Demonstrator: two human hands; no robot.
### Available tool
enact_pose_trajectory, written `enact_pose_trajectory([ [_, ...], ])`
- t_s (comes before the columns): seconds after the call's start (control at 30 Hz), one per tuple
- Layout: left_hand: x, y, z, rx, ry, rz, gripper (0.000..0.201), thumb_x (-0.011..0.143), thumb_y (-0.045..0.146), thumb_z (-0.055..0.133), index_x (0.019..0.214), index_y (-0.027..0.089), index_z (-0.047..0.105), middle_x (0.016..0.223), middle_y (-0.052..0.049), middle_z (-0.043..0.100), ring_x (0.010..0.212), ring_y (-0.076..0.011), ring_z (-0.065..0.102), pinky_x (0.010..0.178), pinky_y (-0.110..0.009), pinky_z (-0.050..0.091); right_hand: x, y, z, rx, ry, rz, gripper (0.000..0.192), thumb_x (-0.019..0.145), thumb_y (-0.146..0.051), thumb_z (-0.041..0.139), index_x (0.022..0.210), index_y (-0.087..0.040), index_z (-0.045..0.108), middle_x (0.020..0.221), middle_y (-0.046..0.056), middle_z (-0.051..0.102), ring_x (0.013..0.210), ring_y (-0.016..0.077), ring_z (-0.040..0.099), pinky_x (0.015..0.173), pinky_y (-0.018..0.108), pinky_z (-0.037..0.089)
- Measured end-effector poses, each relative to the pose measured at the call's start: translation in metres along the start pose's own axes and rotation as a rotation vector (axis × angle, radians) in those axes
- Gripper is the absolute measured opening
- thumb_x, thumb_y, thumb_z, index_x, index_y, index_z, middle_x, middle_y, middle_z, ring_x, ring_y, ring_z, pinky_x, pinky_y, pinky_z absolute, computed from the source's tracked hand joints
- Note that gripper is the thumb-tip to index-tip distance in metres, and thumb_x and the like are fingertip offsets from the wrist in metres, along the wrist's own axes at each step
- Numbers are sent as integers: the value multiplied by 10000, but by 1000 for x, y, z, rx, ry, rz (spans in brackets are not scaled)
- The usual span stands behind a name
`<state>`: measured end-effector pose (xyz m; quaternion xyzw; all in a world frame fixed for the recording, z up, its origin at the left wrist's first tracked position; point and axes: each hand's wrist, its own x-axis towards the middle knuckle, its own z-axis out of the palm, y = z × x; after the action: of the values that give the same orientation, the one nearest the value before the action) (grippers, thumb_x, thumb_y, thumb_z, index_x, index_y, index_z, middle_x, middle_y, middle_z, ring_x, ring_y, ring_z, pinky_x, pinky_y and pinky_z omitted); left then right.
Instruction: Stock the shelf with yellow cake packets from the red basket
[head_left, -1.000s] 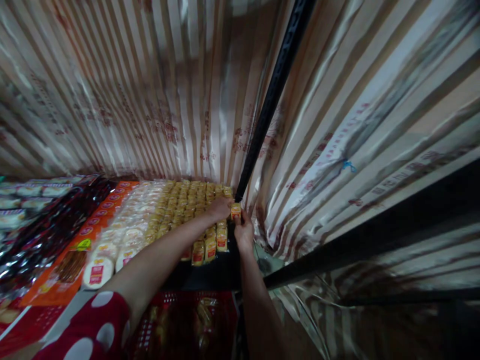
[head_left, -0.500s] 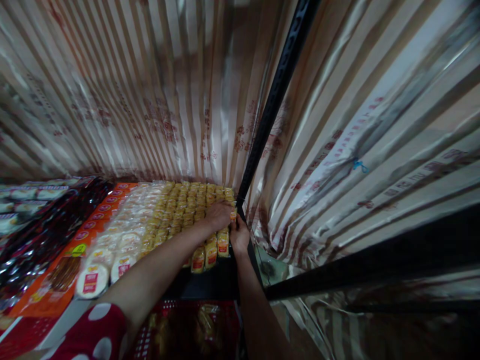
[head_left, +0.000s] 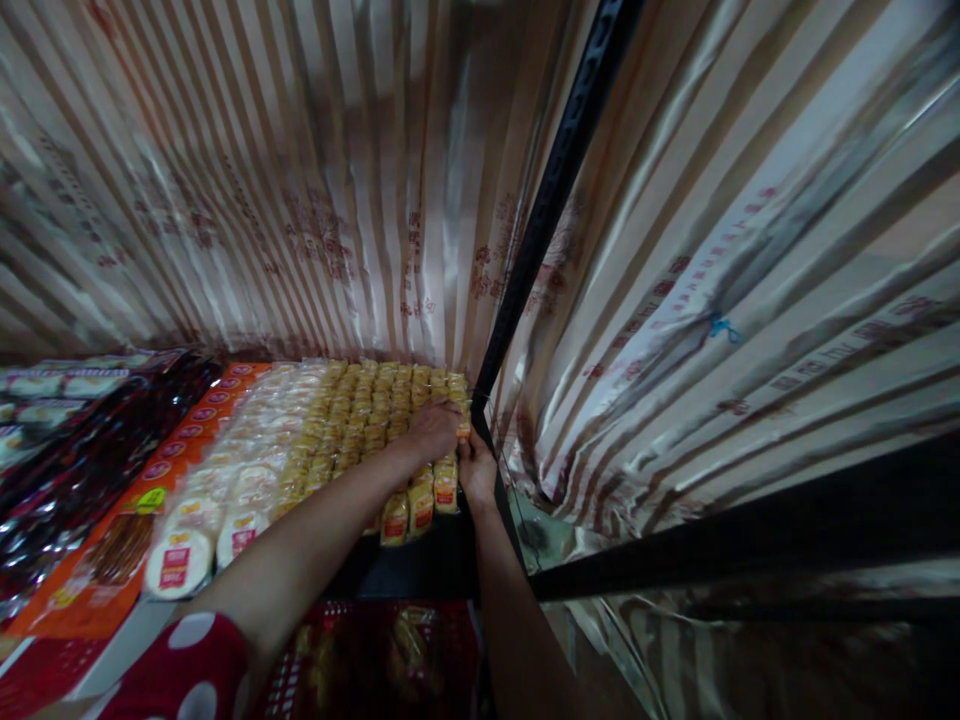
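At the right end of the shelf, both hands meet at a small yellow wrapped snack cake (head_left: 463, 429) with an orange-red label. My left hand (head_left: 435, 430) reaches across the rows, its fingers closed at the cake's left and far side. From the right and below, my right hand (head_left: 478, 472) pinches the same cake. Around them stand tight rows of matching yellow wrapped cakes (head_left: 356, 415), their front ones (head_left: 421, 508) showing red labels. The fingertips are small and partly hidden.
Left of the cakes lie round white wrapped pastries (head_left: 178, 562), an orange snack pack (head_left: 82, 590) and dark shiny packets (head_left: 67, 475). A black upright post (head_left: 540, 230) rises near the hands. Striped sheeting (head_left: 337, 180) hangs behind. Below sits a red basket (head_left: 465, 650) holding yellow packets.
Both hands stay at the right-hand row. The wrapped cake between them has shifted slightly left and looks lower against the row. The view has moved very little.
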<state>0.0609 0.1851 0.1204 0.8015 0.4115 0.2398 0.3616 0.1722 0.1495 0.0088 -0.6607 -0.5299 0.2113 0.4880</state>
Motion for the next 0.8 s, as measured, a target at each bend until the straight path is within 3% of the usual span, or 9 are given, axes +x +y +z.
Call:
enact_pose_trajectory([
  [0.17,2,2,0,446,-84,116,181,679,31,497,708,121,651,880,-134,656,944,-247,544,954,-345,368,-1,2,-2,36,40,79,533,839,-433,418,1261,-127,528,1221,119,608,1128,219,562,984,355,412],
  [0.23,2,3,0,509,-87,100,188,697,41,499,739,126,662,891,-120,659,944,-233,545,934,-322,382,-2,1,-1,34,35,49,501,850,-422,394,1216,-127,569,1203,115,620,1122,213,564,992,347,402],
  [0.33,1,5,0,520,-90,68,160,705,64,536,755,136,670,901,-105,657,952,-220,541,915,-292,390,-1,-1,-1,4,22,25,508,843,-411,400,1190,-90,584,1208,140,611,1140,226,547,1017,356,375],
  [0.57,-7,11,-2,552,-63,107,199,732,114,567,908,108,661,1008,-129,639,1023,-233,522,958,-302,377,-1,0,-3,76,24,158,606,797,-373,485,1321,-71,442,1290,165,543,1184,236,516,1021,370,376],
  [0.8,-39,26,6,455,20,146,247,777,82,460,914,129,661,1017,-96,637,1029,-205,534,950,-308,410,-21,-15,-16,97,170,184,486,786,-305,458,1211,-83,536,1230,163,583,1145,224,531,1014,382,368],
])
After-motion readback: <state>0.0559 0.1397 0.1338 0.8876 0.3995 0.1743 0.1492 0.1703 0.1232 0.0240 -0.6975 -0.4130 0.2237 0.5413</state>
